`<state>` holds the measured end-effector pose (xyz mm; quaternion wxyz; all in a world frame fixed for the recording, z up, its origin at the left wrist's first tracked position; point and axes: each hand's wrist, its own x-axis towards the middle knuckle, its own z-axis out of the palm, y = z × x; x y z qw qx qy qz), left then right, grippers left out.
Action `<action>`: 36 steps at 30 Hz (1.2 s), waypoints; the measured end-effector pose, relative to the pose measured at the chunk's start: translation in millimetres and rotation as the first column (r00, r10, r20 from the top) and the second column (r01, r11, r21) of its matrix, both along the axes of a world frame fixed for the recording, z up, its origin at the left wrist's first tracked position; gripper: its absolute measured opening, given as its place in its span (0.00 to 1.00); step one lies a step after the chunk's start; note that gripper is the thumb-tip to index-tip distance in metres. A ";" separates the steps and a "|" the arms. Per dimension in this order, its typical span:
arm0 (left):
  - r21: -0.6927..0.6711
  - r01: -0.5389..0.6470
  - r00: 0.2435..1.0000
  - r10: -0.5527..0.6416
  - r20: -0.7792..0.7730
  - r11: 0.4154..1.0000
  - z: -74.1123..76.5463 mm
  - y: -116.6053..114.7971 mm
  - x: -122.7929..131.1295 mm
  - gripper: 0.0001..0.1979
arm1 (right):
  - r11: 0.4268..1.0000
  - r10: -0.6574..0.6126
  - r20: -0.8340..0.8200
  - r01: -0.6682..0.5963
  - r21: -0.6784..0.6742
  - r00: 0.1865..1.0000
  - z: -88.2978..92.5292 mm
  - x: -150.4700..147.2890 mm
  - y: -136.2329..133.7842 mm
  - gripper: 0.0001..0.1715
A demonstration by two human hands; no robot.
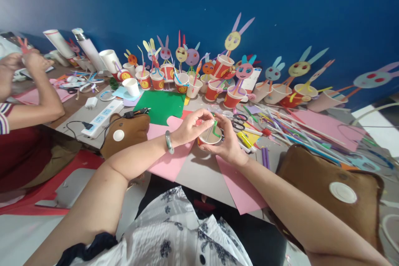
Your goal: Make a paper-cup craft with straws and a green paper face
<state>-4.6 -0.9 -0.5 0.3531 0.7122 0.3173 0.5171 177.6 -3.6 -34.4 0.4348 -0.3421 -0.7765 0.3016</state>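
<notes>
A paper cup (206,136) with some red on its side is held in front of me, its round pale face turned up toward me. My right hand (230,140) wraps around the cup's right side, thumb along the near edge. A bent green strip (215,129), perhaps a pipe cleaner, lies against the pale face of the cup. My left hand (193,128), with a bangle at the wrist, is closed in a pinch at the strip's upper end, by the far rim. Pink paper sheets (168,162) lie under and beside my hands.
Paper cups with rabbit-faced figures (235,72) line the blue wall. Black scissors (239,121), a yellow marker (245,140) and colored sticks lie right. Brown cushions (311,183) flank the work area. Left are a green sheet (158,106), a power strip (102,118) and another person's hands (33,60).
</notes>
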 end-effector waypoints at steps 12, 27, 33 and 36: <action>-0.073 0.004 1.000 -0.002 0.024 0.997 -0.5 -2.2 2.8 0.14 | 1.000 -0.029 0.083 0.029 0.002 0.996 2.7 -3.6 -3.4 0.50; -0.128 0.016 0.999 -0.009 0.052 0.992 -2.7 -0.5 3.5 0.14 | 0.994 -0.051 0.120 0.038 0.105 0.991 5.4 -8.1 -2.7 0.23; -0.114 0.026 0.999 -0.024 0.024 0.993 -3.1 -5.1 2.5 0.14 | 0.995 -0.050 0.110 0.041 0.090 0.993 6.1 -8.0 -4.5 0.33; -0.102 0.058 0.998 -0.056 0.013 0.993 -1.3 -7.2 3.3 0.15 | 0.997 -0.036 0.098 0.028 0.077 0.995 5.9 -8.5 -6.2 0.36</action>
